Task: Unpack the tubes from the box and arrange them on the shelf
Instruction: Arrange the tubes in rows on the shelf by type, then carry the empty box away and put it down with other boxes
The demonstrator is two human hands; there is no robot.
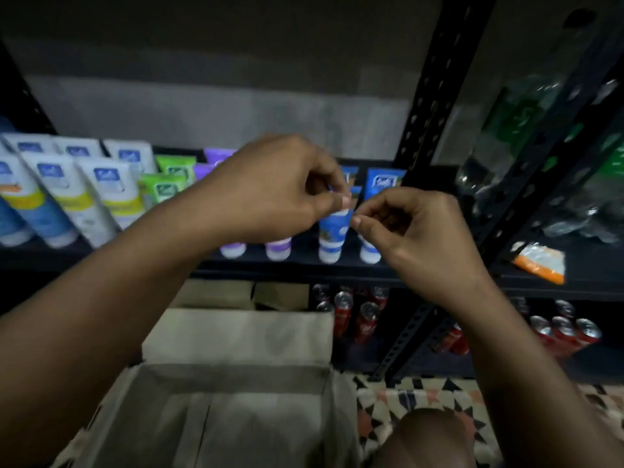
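Pinching the crimped top of a blue tube (334, 231) that stands cap-down at the front of the shelf (118, 261), the left hand (270, 190) is curled tight, while the right hand (415, 228) closes thumb and forefinger at the tube's right side, possibly gripping it.

Dim grey wall (219, 106), patterned tile floor (422, 396)

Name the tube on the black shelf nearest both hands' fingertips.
The blue plastic tube with a white cap, showing between the left hand and right hand; the green tubes, purple tubes and white-and-yellow tubes stand further left.
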